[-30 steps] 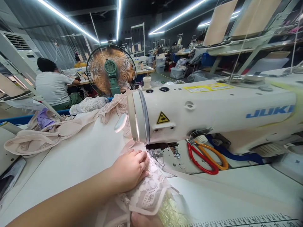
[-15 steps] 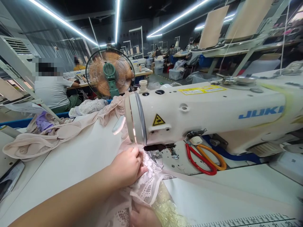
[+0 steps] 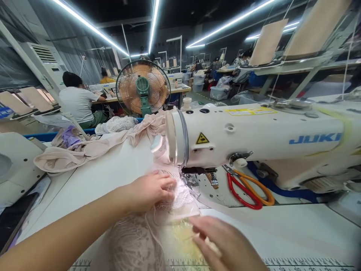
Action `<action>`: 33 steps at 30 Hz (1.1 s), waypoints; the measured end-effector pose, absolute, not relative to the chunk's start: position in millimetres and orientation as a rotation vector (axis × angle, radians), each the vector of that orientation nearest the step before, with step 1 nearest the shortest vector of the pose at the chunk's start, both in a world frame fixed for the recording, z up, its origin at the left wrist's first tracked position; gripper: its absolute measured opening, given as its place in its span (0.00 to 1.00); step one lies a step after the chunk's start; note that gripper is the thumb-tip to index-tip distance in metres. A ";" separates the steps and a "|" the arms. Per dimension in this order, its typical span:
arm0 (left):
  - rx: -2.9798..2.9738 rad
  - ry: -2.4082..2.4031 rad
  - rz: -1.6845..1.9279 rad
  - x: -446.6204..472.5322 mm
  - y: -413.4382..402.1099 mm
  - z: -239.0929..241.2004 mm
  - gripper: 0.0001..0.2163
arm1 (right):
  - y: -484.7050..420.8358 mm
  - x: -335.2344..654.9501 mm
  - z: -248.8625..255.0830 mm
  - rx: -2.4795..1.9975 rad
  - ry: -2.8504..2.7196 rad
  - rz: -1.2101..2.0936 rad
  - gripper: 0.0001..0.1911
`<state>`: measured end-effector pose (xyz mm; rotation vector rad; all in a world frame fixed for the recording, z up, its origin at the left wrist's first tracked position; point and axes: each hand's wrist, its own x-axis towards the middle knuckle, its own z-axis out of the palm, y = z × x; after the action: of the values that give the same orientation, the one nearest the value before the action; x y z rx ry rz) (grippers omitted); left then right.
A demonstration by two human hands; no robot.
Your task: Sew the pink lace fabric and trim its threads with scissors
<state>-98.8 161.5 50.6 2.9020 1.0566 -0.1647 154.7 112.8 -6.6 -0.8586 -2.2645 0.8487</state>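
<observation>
My left hand (image 3: 152, 189) lies palm down on a pale pink lace piece (image 3: 175, 199), fingers pressing it flat just left of the presser foot (image 3: 188, 180) of a white JUKI sewing machine (image 3: 254, 135). My right hand (image 3: 225, 244) is blurred at the lower middle, resting on the near edge of the lace and a yellowish fabric layer (image 3: 180, 237); its fingers seem to pinch that edge. The lace runs from under my arm up to the needle area.
Red and orange scissors (image 3: 248, 188) lie on the machine bed, right of the needle. A pile of pink garments (image 3: 84, 150) trails across the table's far left. A standing fan (image 3: 143, 88) and a seated person (image 3: 77, 101) are behind. A ruler strip (image 3: 296, 262) marks the table's front edge.
My right hand has come up into view over the lace's near edge. My left hand has flattened on the lace. The camera has swung a little to the left.
</observation>
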 end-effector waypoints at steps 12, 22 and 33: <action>2.921 1.122 0.186 -55.6 109.7 16.2 0.17 | 148.9 180.9 -35.0 -0.648 -2.557 0.326 0.19; 2.982 0.929 0.324 -72.9 138.5 17.5 0.11 | 148.6 164.1 -15.4 -0.922 -2.706 0.273 0.19; 3.013 0.867 0.268 -94.7 180.5 8.0 0.14 | 160.1 128.3 32.1 -1.426 -3.028 0.271 0.28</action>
<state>-94.7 180.5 8.0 3.0130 0.8672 0.2676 128.3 160.1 32.1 -1.4262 -3.0279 0.2712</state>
